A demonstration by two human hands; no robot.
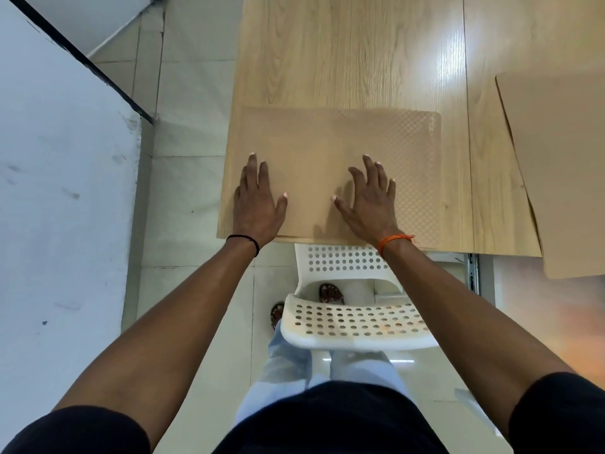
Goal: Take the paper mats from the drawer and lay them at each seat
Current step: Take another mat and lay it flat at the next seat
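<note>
A brown paper mat lies flat on the light wooden table, at the near left corner, in front of a white perforated chair. My left hand rests flat on the mat's left part, fingers spread. On the mat's middle, my right hand lies flat too, fingers apart. Neither hand grips anything. A second brown paper mat lies at the right, its near edge hanging over the table's front edge.
A metal drawer rail shows under the table edge at the right. A white board or wall with a black edge stands to the left. Pale floor tiles run between it and the table. My legs stand behind the chair.
</note>
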